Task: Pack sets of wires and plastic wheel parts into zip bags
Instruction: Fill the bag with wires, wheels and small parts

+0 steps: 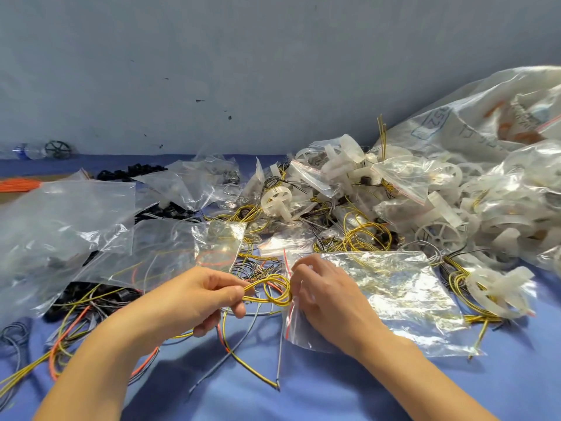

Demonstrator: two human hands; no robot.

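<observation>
The left hand point(200, 299) grips one yellow wire coil point(274, 291), thumb and curled fingers closed round its strands. The loop's far end touches the mouth of one zip bag point(394, 299). The right hand point(328, 299) pinches that bag at its red-striped opening, fingers curled on the plastic. The rest of the bag lies flat on the blue surface point(516, 384), stretching to the right.

Under and below the hands lie loose wires point(243, 357) in yellow, orange and grey, too tangled to count. To the left is a spread of clear bags point(60, 226), at least three of them overlapping. Black parts point(130, 173) lie behind them, and one orange wire bundle point(18, 185) sits at the far left edge.

Beyond the hands, three white wheels stand out singly:
- the middle wheel point(277, 203)
- the right wheel point(440, 235)
- the near wheel point(498, 287), which lies among yellow wire just right of the zip bag

Behind them rises a heap of packed bags point(425, 183), too many to count. One large sack point(485, 117) leans at the right. One dark wheel point(57, 149) sits far left by the wall point(243, 71), which closes the surface's far edge.

Bare surface shows between the forearms, in the near right corner, and in a thin strip along the wall at the left. Clutter lies left of, beyond and right of the hands.
</observation>
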